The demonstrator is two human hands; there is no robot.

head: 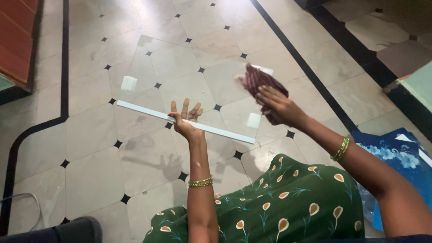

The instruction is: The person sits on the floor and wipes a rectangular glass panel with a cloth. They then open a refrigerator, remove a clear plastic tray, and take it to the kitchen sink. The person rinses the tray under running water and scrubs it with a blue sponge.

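Item: 1 clear rectangular glass pane point(198, 85) with a pale near edge, held tilted above the beige tiled floor with small black diamond insets point(90, 148); 3 small white square pads showed at its corners. The left hand point(184, 119) gripped the middle of the pane's near edge, thumb on the near face and fingers spread flat behind the glass, visible through it. The right hand point(276, 105) was closed around a bunched dark red striped cloth point(258, 83), pressing it against the pane's right side, just beyond the far corner pad. Gold bangles sat on both wrists. Nearer the wearer than the pane lay a green printed garment point(279, 207) across the lap; right of the pane, a blue floral bag point(391, 157). Handling notes, judged: the pane looked stiff, brittle, smooth and slippery, and fairly heavy for 1 hand; edges possibly sharp. Best held at the edge with fingers backing the face, as here, or at 2 opposite edges.
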